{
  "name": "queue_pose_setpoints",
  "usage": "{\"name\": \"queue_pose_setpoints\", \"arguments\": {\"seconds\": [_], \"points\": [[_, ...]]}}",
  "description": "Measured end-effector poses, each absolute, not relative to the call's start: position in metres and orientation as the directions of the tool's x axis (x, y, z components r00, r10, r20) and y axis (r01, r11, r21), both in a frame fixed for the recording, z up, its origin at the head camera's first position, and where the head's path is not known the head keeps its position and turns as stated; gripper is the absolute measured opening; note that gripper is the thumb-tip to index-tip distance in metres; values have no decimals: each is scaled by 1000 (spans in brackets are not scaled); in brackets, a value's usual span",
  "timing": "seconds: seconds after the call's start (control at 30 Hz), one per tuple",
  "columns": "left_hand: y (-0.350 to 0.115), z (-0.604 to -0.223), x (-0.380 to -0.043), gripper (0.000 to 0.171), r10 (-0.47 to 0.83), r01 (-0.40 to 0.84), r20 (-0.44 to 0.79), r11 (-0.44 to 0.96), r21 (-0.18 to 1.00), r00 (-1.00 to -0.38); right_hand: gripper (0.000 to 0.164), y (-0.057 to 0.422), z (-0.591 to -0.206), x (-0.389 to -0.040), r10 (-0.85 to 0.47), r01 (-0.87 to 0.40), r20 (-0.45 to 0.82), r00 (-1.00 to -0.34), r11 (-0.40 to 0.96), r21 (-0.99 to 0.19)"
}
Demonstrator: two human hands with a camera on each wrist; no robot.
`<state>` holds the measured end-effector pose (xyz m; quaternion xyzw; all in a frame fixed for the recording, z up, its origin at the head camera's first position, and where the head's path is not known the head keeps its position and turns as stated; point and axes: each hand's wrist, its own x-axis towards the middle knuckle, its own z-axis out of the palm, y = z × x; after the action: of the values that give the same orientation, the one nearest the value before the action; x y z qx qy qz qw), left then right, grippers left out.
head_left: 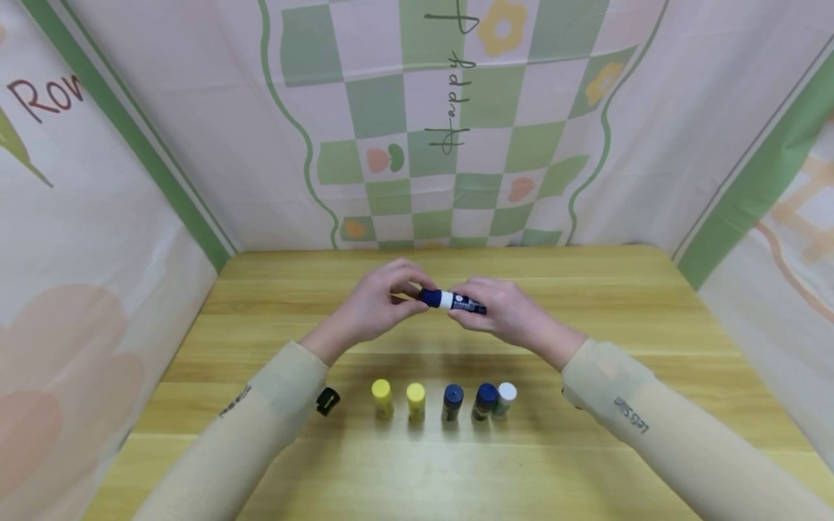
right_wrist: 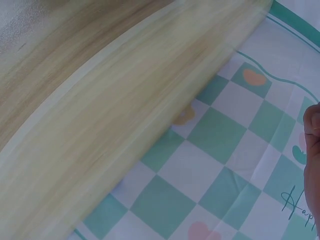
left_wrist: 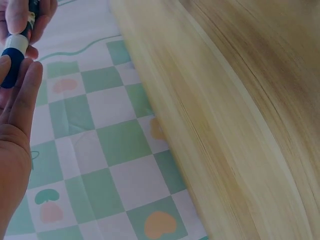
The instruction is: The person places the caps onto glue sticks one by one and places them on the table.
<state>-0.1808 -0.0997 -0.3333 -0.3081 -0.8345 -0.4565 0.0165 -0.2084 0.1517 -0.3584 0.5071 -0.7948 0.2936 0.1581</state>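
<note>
Both hands hold one navy glue stick [head_left: 446, 299] with a white band, lying nearly level above the table. My left hand [head_left: 381, 300] pinches its navy cap end between thumb and fingers. Around the labelled body my right hand [head_left: 508, 311] keeps its grip. In the left wrist view the glue stick [left_wrist: 17, 45] sits at the upper left corner, with the left hand [left_wrist: 17, 120] below it. Only a sliver of the right hand [right_wrist: 312, 150] shows at the edge of the right wrist view.
Standing in a row nearer me are two yellow-capped sticks [head_left: 381, 396], two navy-capped sticks [head_left: 452, 399] and a white-capped stick [head_left: 505, 396]. A small black object [head_left: 328, 401] lies beside the left sleeve. Patterned cloth [head_left: 443, 166] hangs behind the wooden table [head_left: 260, 325].
</note>
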Motion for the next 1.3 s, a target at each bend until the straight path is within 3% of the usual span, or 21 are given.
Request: {"name": "queue_pose_setpoints", "arguments": {"seconds": [0.3, 0.63, 1.3], "points": [[-99, -335, -181, 24, 514, 543, 315, 387, 745, -798, 21, 149, -358, -209, -720, -910, 561, -409, 278, -306], [-100, -336, -181, 22, 518, 556, 323, 393, 732, -792, 36, 149, -359, -208, -723, -911, 558, -407, 278, -303], [-99, -341, -182, 22, 554, 623, 384, 344, 702, -739, 44, 147, -361, -205, -741, -906, 528, -415, 280, -318]]}}
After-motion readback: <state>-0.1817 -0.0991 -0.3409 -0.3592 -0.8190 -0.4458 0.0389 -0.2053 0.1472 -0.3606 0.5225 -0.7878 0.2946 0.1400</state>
